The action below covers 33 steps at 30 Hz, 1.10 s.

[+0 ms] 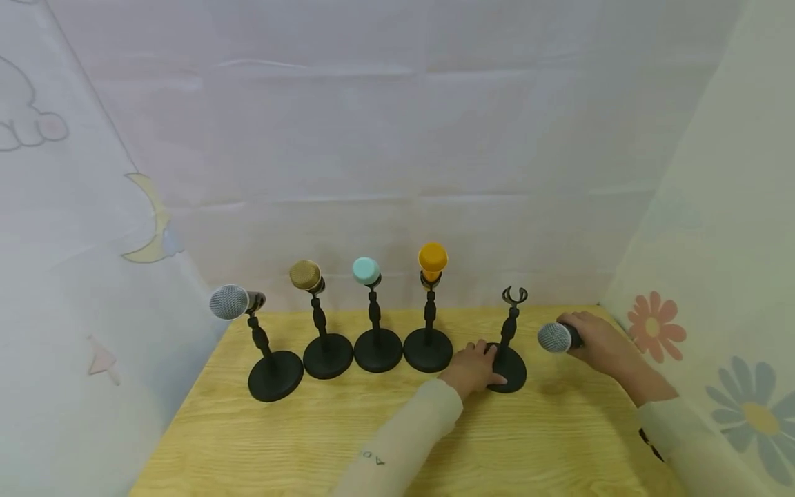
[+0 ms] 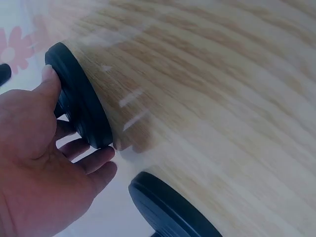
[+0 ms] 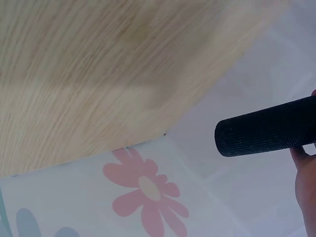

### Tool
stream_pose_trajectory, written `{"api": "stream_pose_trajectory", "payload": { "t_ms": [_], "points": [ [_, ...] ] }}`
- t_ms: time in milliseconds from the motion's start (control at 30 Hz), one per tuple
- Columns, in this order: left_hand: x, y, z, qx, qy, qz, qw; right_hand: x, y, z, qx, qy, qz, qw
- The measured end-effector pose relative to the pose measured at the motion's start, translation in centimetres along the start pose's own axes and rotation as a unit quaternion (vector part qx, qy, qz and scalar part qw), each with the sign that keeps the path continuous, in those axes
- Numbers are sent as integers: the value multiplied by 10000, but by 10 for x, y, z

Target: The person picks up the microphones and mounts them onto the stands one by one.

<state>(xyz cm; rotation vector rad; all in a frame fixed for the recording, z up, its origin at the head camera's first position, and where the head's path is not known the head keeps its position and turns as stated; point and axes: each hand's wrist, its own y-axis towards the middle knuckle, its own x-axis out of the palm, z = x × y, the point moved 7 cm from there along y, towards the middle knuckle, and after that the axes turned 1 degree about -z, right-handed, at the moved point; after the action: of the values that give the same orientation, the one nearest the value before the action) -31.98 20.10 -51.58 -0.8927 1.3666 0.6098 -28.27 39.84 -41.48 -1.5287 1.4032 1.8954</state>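
Note:
At the right of the table, a black microphone stand [image 1: 513, 371] has an empty clip at its top. My left hand [image 1: 470, 371] holds its round base, thumb on the near side and fingers round the far edge; the left wrist view shows thumb and fingertips at the rim of the base [image 2: 81, 96]. My right hand [image 1: 597, 344] grips a microphone [image 1: 555, 337] with a silver mesh head, raised above the table to the right of that stand. In the right wrist view the microphone's black handle [image 3: 266, 127] shows, its head hidden.
Left of my hands several stands hold microphones: a silver-headed one [image 1: 230, 302], a gold one [image 1: 306, 275], a mint one [image 1: 366, 270] and an orange one [image 1: 433, 257]. The wooden table [image 1: 279, 442] meets cloth-covered walls [image 1: 397, 138] behind and at both sides.

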Motion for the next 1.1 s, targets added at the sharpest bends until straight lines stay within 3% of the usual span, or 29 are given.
{"api": "stream_pose_trajectory", "payload": {
  "t_ms": [233, 367, 567, 800, 933, 1100],
  "points": [
    [0, -18, -9, 193, -209, -204, 9994, -10, 18, -6, 295, 334, 9, 9990],
    [1, -27, -16, 317, -109, -293, 9990, -13, 26, -8, 717, 543, -220, 9957],
    [10, -40, -24, 382, -85, -465, 9982, -9, 31, -13, 1326, 948, -395, 9858],
    [14, -56, -30, 505, 326, -263, 9978, -16, 39, -27, 1806, 1676, -275, 9688],
    [19, -67, -34, 670, 519, -85, 9964, -20, 45, -41, 1870, 1939, -332, 9625],
    [23, -83, -41, 900, 649, -23, 9938, -25, 53, -62, 1348, 1899, -80, 9725]
  ]
}}
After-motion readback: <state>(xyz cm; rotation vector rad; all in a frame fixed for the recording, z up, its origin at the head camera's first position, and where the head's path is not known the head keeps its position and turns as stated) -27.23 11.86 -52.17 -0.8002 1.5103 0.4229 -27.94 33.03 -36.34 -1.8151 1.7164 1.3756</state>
